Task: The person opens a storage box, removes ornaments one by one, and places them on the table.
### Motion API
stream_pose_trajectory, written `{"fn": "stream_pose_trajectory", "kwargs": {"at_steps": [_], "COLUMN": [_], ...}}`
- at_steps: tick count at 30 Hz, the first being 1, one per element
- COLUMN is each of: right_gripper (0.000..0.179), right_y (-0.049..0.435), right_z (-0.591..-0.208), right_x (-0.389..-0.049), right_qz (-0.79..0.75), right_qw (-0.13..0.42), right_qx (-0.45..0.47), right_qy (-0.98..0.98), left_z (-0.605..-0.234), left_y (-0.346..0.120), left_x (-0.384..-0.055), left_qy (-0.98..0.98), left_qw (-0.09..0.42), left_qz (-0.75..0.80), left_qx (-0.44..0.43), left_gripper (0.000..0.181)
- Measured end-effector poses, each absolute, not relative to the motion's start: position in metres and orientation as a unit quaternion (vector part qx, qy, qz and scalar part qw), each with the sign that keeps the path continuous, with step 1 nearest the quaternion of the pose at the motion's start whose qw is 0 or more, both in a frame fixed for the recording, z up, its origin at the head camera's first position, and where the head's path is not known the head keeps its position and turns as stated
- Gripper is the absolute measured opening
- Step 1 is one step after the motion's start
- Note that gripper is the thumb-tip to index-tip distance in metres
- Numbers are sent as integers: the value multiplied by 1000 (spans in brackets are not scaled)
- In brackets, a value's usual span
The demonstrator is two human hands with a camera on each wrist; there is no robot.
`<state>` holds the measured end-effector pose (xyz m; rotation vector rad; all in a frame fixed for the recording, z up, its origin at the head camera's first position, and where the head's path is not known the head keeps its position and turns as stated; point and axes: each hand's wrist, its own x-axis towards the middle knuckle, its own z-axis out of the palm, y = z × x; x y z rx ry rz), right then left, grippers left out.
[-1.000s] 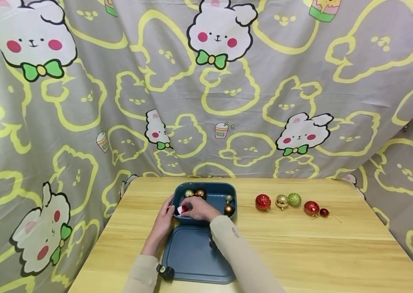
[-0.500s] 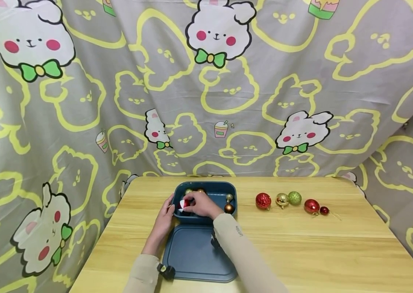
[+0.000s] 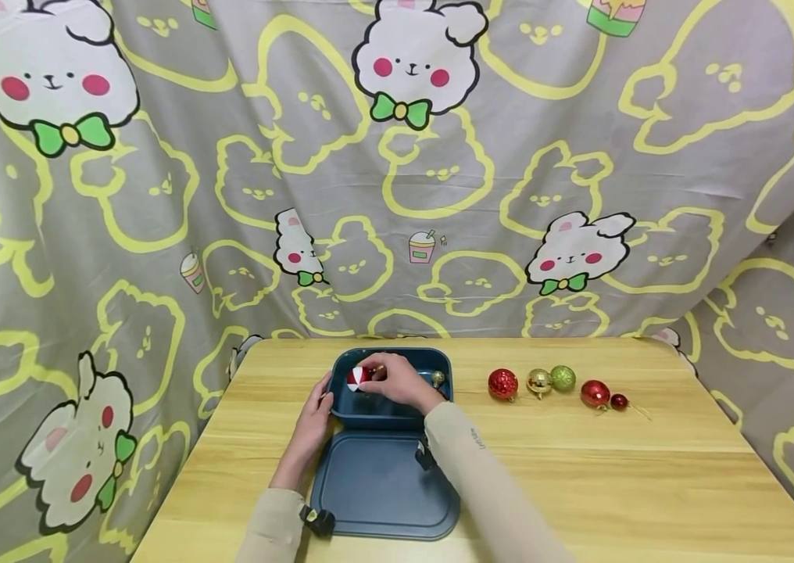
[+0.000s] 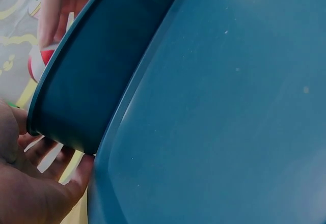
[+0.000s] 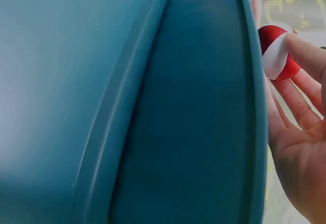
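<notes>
My right hand [image 3: 400, 382] pinches a red-and-white Christmas bauble [image 3: 358, 378] over the left part of a dark blue box [image 3: 390, 423]. The same bauble [image 5: 277, 53] shows beyond the box rim in the right wrist view, held between thumb and fingers. At the box's left end, my left hand [image 3: 313, 414] grips the wall; the left wrist view has its fingers [image 4: 43, 152] round the corner. Inside the box on the right lies a small gold bauble [image 3: 438, 379]. My right hand and wrist hide other baubles in there.
A blue lid [image 3: 386, 485] lies flat in front of the box. To the right on the wooden table [image 3: 580, 485] are a red glitter bauble [image 3: 503, 384], a gold bauble [image 3: 539, 381], a green one [image 3: 563, 378], and two more red ones [image 3: 595, 394]. A patterned curtain [image 3: 453, 297] hangs behind.
My right hand has lifted the red-and-white bauble from low in the box's left side, upward and slightly right. The left hand has stayed at the box's left end.
</notes>
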<state>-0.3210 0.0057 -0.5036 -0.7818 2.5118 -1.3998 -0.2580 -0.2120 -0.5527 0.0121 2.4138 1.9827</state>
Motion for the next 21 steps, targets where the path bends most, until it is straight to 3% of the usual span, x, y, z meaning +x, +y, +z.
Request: {"fn": "stream_pose_trajectory", "kwargs": {"at_steps": [21], "right_gripper": [41], "right_y": [39], "right_z": [-488], "right_x": [-311], "right_qz": [-476], "right_qw": [66], "right_qx": [-266], "right_qy": [836], "left_z": [-552], "left_y": [-210], "left_x": [-258], "left_qy": [772], "left_qw": [1], "left_qz": [635], "left_qx": [6], "left_gripper": [51]}}
